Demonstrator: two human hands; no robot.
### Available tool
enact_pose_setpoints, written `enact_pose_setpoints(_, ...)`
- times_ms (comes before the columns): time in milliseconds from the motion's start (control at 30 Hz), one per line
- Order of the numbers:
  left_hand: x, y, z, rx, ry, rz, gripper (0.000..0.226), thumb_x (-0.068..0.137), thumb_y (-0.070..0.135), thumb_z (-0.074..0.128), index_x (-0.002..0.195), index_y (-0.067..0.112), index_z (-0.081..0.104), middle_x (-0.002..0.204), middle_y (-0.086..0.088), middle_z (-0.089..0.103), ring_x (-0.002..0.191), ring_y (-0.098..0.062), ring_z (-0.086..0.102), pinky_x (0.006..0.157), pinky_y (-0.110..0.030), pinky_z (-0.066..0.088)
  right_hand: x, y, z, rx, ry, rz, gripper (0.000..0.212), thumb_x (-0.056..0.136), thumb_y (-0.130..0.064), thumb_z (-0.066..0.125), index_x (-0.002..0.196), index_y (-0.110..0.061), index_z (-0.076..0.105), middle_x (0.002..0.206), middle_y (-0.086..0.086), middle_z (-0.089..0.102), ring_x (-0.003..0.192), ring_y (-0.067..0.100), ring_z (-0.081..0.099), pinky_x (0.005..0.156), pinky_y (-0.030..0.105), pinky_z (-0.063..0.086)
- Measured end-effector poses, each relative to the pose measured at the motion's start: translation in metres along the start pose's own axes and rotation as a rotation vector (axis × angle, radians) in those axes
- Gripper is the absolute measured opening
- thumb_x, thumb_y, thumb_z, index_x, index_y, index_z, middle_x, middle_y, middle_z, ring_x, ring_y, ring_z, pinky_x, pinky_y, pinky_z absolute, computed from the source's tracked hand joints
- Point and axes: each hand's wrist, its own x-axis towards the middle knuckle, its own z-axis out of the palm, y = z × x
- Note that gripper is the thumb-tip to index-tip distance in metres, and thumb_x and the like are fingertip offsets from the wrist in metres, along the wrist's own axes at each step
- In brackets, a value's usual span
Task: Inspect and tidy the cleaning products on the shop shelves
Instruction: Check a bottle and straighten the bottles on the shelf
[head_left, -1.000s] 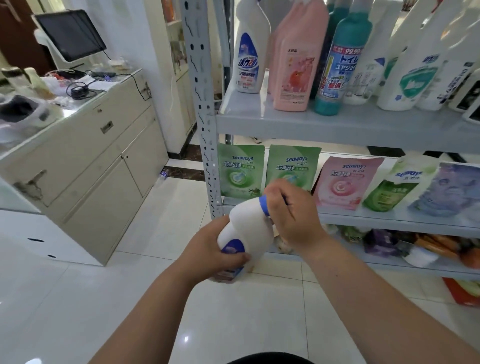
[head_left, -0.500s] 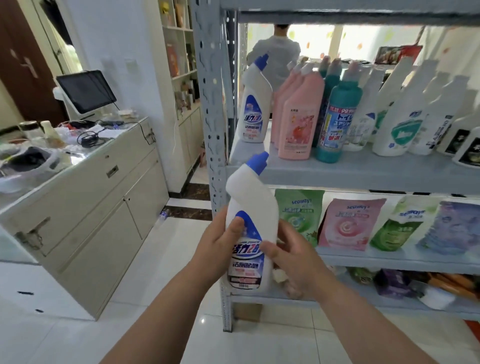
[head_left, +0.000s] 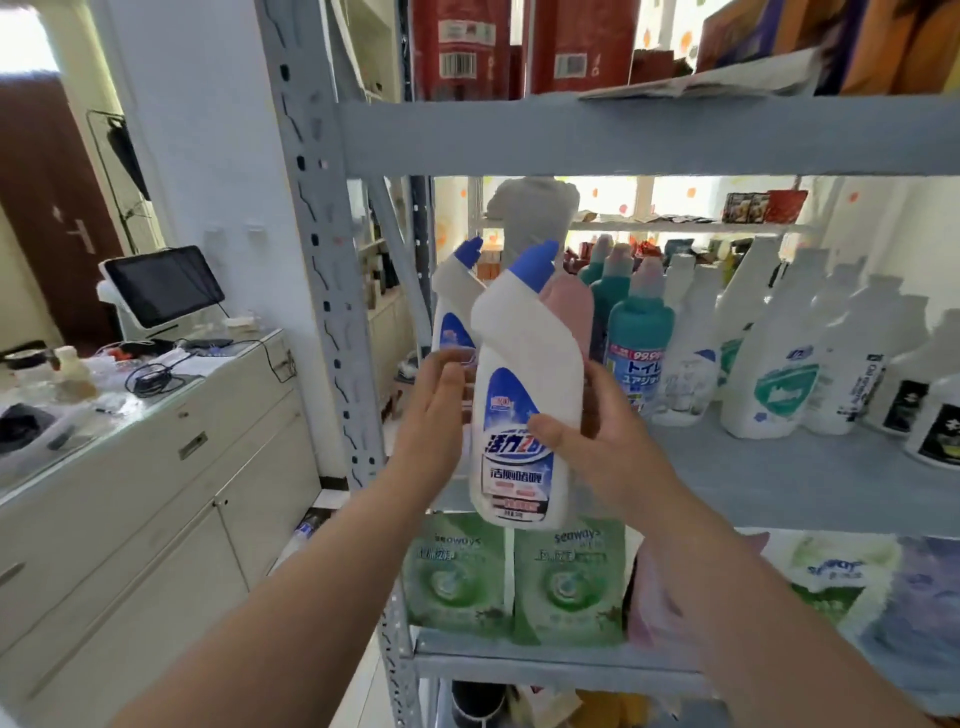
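Observation:
I hold a white toilet-cleaner bottle (head_left: 524, 353) with a blue angled cap upright in front of the middle shelf (head_left: 779, 483), its blue label facing me. My right hand (head_left: 602, 447) grips it, thumb across the label and fingers behind. My left hand (head_left: 431, 415) is beside the bottle's left edge with straight fingers; whether it touches is unclear. An identical bottle (head_left: 452, 312) stands on the shelf just behind.
Pink (head_left: 571, 306), teal (head_left: 639, 343) and several white bottles (head_left: 769, 364) line the shelf. Green refill pouches (head_left: 457, 577) stand on the shelf below. The grey shelf post (head_left: 322, 260) is at left. A cream counter (head_left: 156, 441) holds a monitor (head_left: 161, 286). A person (head_left: 530, 208) stands behind the shelves.
The bottle went from tilted low, cap in my right hand, to upright and raised to the middle shelf. My left hand has let go of its body; the view tilted upward.

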Motion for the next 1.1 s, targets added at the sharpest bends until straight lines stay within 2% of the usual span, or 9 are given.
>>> enact_pose_setpoints(67, 0.036, -0.014, 0.004, 0.11, 0.097, -0.05, 0.018, 0.102, 0.02, 0.056, 0.12, 0.022, 0.053, 0.106, 0.003, 0.066, 0.094, -0.014, 0.068, 0.069, -0.023, 0.054, 0.016, 0.006, -0.011, -0.014, 0.008, -0.012, 0.064, 0.075, -0.045, 0.084, 0.127, -0.048, 0.048, 0.122, -0.015, 0.069, 0.108, 0.009, 0.07, 0.089, 0.045, 0.061)
enact_pose_setpoints(133, 0.065, -0.027, 0.008, 0.244, 0.166, -0.066, 0.04, 0.094, 0.021, 0.07, 0.126, 0.023, 0.048, 0.108, 0.008, 0.059, 0.092, -0.008, 0.063, 0.07, -0.022, 0.051, 0.027, 0.013, -0.02, -0.021, 0.014, -0.014, 0.058, 0.083, -0.034, 0.083, 0.127, -0.046, 0.047, 0.12, -0.014, 0.069, 0.101, 0.005, 0.071, 0.084, 0.04, 0.062)
enact_pose_setpoints(267, 0.109, -0.05, 0.016, 0.39, 0.247, -0.108, 0.085, 0.077, 0.024, 0.087, 0.144, 0.018, 0.034, 0.122, 0.01, 0.036, 0.114, -0.009, 0.044, 0.096, -0.028, 0.04, 0.04, 0.024, -0.029, -0.023, 0.031, 0.003, 0.054, 0.085, -0.031, 0.08, 0.125, -0.046, 0.047, 0.112, -0.019, 0.071, 0.094, -0.002, 0.071, 0.075, 0.026, 0.059)
enact_pose_setpoints(500, 0.144, -0.084, 0.016, 0.426, 0.22, -0.219, 0.072, 0.069, 0.037, 0.091, 0.112, 0.031, 0.035, 0.115, -0.001, 0.064, 0.104, -0.025, 0.066, 0.091, -0.051, 0.057, 0.05, 0.035, -0.035, -0.051, 0.004, 0.014, 0.053, 0.084, -0.03, 0.081, 0.119, -0.049, 0.047, 0.113, -0.02, 0.071, 0.097, -0.004, 0.07, 0.067, 0.018, 0.058)
enact_pose_setpoints(633, 0.13, -0.072, 0.019, 0.433, 0.276, -0.153, 0.057, 0.075, 0.027, 0.088, 0.107, 0.02, 0.042, 0.091, 0.013, 0.051, 0.094, -0.018, 0.059, 0.086, -0.044, 0.056, 0.051, 0.042, -0.034, -0.084, 0.022, 0.018, 0.056, 0.083, -0.031, 0.084, 0.121, -0.05, 0.047, 0.118, -0.017, 0.07, 0.102, 0.002, 0.07, 0.082, 0.032, 0.062)
enact_pose_setpoints(733, 0.106, -0.07, 0.014, 0.413, 0.257, -0.15, 0.056, 0.084, 0.017, 0.081, 0.113, 0.022, 0.034, 0.094, 0.011, 0.047, 0.093, -0.014, 0.053, 0.08, -0.036, 0.049, 0.047, 0.042, -0.029, -0.101, 0.036, 0.015, 0.056, 0.081, -0.03, 0.085, 0.119, -0.052, 0.048, 0.116, -0.018, 0.07, 0.103, 0.003, 0.07, 0.086, 0.04, 0.062)
enact_pose_setpoints(833, 0.081, -0.064, 0.004, 0.43, 0.219, -0.149, 0.057, 0.086, 0.019, 0.079, 0.117, 0.025, 0.032, 0.109, 0.001, 0.058, 0.098, -0.02, 0.061, 0.072, -0.033, 0.05, 0.041, 0.037, -0.024, -0.096, 0.067, 0.006, 0.056, 0.081, -0.029, 0.085, 0.118, -0.052, 0.049, 0.116, -0.018, 0.07, 0.102, 0.0, 0.069, 0.085, 0.036, 0.061)
enact_pose_setpoints(1000, 0.03, -0.045, -0.011, 0.407, 0.174, -0.102, 0.06, 0.082, 0.016, 0.081, 0.117, 0.028, 0.034, 0.107, 0.007, 0.059, 0.09, -0.006, 0.059, 0.076, -0.029, 0.046, 0.031, 0.029, -0.02, -0.13, 0.144, -0.005, 0.061, 0.08, -0.031, 0.084, 0.128, -0.041, 0.047, 0.118, -0.017, 0.069, 0.101, -0.005, 0.067, 0.084, 0.029, 0.057)
enact_pose_setpoints(1100, 0.006, -0.032, -0.02, 0.383, 0.119, -0.118, 0.061, 0.08, 0.013, 0.083, 0.117, 0.03, 0.038, 0.099, 0.018, 0.057, 0.087, 0.001, 0.056, 0.067, -0.02, 0.044, 0.027, 0.023, -0.013, -0.19, 0.158, -0.002, 0.058, 0.083, -0.028, 0.082, 0.126, -0.038, 0.044, 0.12, -0.015, 0.066, 0.095, -0.009, 0.065, 0.071, 0.013, 0.05)
